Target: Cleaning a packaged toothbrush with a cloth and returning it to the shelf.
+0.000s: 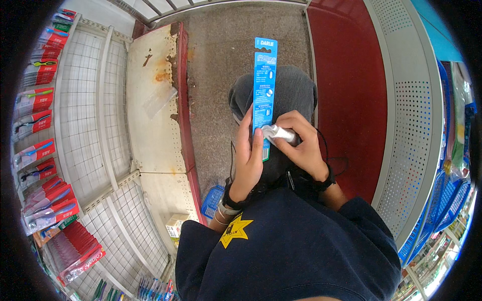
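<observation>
A long blue Darlie toothbrush package [264, 84] lies over the knees with its printed card side up. My left hand [248, 154] grips its lower part along the left edge, the thumb on top. In my right hand [303, 145] is a crumpled white wipe or piece of plastic [280, 134], pinched between thumb and fingers and touching the package near its lower end. The fingertips under the package are hidden.
Packaged toothbrushes [39, 150] hang from a wire grid rack [90, 94] at the left. Beside it runs a worn, rusty cream shelf [150, 124] with a plastic scrap. A blue basket [213, 201] stands low near the left arm. A red shelf [346, 94] and perforated panel [408, 124] are at the right.
</observation>
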Demonstrator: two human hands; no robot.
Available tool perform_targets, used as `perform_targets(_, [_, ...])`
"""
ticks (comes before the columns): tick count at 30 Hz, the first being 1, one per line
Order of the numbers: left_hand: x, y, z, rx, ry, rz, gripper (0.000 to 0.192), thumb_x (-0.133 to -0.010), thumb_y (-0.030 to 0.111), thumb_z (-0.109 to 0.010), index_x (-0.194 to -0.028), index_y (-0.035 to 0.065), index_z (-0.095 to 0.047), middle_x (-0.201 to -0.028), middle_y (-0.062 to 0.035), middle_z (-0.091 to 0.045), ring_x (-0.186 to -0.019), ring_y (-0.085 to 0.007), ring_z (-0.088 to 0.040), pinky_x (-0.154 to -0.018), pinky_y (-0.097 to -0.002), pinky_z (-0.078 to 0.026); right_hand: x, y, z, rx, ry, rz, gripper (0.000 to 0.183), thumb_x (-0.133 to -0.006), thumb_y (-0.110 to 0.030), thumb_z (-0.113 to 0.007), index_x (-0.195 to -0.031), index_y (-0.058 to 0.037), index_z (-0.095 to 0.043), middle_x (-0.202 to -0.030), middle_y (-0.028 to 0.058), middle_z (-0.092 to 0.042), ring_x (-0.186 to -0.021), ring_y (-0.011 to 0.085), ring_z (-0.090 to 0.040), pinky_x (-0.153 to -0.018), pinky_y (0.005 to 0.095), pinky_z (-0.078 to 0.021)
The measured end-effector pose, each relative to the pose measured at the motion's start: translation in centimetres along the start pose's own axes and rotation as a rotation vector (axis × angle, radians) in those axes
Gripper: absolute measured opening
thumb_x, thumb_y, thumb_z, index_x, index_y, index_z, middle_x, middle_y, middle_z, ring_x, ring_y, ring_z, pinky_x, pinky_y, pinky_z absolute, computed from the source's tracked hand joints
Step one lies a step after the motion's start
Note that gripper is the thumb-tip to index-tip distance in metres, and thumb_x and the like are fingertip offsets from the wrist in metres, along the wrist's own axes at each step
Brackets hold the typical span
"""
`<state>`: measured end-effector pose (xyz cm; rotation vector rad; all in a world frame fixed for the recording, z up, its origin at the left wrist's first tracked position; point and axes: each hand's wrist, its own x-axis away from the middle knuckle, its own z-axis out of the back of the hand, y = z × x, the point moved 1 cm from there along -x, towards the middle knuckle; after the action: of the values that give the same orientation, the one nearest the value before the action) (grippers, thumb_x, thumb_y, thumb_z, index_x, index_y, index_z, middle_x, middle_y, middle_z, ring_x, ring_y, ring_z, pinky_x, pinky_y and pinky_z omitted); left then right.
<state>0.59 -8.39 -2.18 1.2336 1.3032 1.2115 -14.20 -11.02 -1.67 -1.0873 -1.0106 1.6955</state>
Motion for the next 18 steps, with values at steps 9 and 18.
perform_targets(9, [1.0,-0.4,-0.5,-0.066,-0.139,0.032,0.045,-0.103,0.015,-0.045,-0.143,-0.0038,-0.038,-0.143,-0.0155,-0.045,-0.132,-0.0216,-0.042,-0.112,-0.0344,-0.029,-1.6,1.1,2.7,0.087,0.145,-0.039,0.023,-0.074,0.002,-0.072,-0.095,0.0017,-0.062,-0.097,0.013,-0.063,-0.092,0.0237,-0.063,-0.081,0.0312,-0.0492])
perform_targets(18, [1.2,-0.1,-0.8,-0.009,-0.237,0.097,0.045,-0.103,0.017,-0.048,-0.142,-0.0039,-0.041,-0.14,-0.0151,-0.05,-0.129,-0.0207,-0.047,-0.109,-0.0326,-0.033,-2.7,1.2,5.0,0.185,0.292,-0.055,0.018,-0.078,0.0,-0.072,-0.093,0.0015,-0.063,-0.095,0.0106,-0.064,-0.088,0.0201,-0.062,-0.078,0.0291,-0.0485])
